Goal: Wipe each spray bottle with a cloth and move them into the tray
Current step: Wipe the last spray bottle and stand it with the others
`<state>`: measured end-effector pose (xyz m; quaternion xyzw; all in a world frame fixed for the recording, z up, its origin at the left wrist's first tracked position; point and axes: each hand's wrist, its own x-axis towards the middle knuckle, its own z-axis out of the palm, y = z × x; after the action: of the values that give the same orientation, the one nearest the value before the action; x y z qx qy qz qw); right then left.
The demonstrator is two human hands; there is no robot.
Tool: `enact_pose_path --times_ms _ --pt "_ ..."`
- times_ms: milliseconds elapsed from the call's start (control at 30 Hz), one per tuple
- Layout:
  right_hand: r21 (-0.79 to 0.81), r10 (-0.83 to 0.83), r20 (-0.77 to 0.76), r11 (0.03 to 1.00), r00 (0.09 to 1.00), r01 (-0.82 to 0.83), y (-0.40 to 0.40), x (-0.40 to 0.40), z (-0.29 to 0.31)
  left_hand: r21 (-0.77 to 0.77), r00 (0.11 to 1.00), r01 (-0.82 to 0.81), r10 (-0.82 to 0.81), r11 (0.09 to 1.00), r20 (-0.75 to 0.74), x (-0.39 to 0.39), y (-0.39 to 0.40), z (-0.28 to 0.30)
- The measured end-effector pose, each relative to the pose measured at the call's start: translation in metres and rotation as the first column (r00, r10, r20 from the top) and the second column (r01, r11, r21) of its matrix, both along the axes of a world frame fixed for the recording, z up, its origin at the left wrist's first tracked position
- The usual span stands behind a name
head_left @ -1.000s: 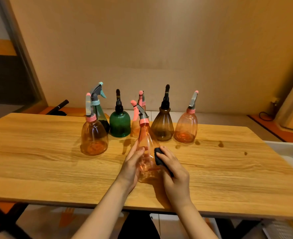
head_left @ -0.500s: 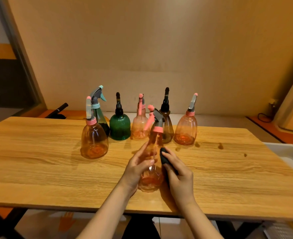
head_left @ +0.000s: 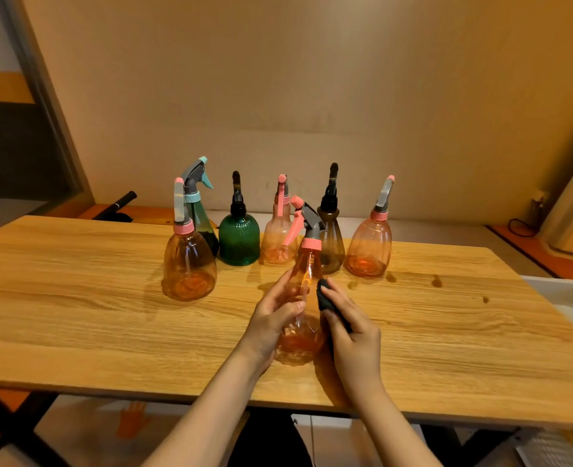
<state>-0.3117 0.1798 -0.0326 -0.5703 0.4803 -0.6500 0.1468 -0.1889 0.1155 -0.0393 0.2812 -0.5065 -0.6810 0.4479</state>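
- Orange-pink clear plastic, the held spray bottle (head_left: 303,308) sat between both hands near the table's front edge, its long axis running from the base by the wrists up and away to the grey trigger head, tilted slightly right.
- Left hand (head_left: 271,320) gripped the bottle's left flank, fingers curled round the body; right hand (head_left: 354,332) pinched a dark cloth (head_left: 325,294) and pressed it against the bottle's right shoulder.
- Judging from this, wiping was under way; the white tray (head_left: 568,298) lay well to the right at the table's end, so the right hand was the nearer one for the transfer.
- Six other bottles stood in a row farther back: an orange bottle (head_left: 189,264) at left, a teal-headed bottle (head_left: 199,210), a green bottle (head_left: 239,241), a pale pink bottle (head_left: 278,237), a brown bottle (head_left: 330,237) just behind the held one's head, and a far-right orange bottle (head_left: 369,247).
- Bare wooden table (head_left: 463,332) lay between the grip and the tray; only the far-right bottle stood near that path, and a low sweep risked little.
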Motion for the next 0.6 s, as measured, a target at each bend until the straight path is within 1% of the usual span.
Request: enact_pose_path --times_ms 67,133,333,433,600 --pt "0.018 0.012 0.020 1.000 1.000 -0.013 0.006 0.000 -0.007 -0.009 1.000 -0.018 0.018 1.000 -0.005 0.000 -0.001 0.000" --pt "0.025 0.034 0.015 0.999 0.999 -0.034 0.009 -0.001 -0.010 -0.003 0.999 -0.034 0.034 0.999 -0.042 0.000 0.000 0.002" --pt "-0.025 0.048 -0.043 0.998 0.998 -0.049 0.010 0.000 -0.013 0.107 0.984 -0.047 0.065 0.993 -0.165 0.003 0.002 0.005" --pt "-0.033 0.077 -0.103 0.996 0.992 -0.080 0.011 0.001 -0.013 0.136 0.967 -0.049 0.082 0.989 -0.243 0.006 0.002 0.008" --pt "-0.044 0.099 -0.252 0.993 0.963 -0.114 0.010 0.004 -0.013 0.327 0.902 -0.072 0.202 0.942 -0.382 0.012 0.000 0.010"
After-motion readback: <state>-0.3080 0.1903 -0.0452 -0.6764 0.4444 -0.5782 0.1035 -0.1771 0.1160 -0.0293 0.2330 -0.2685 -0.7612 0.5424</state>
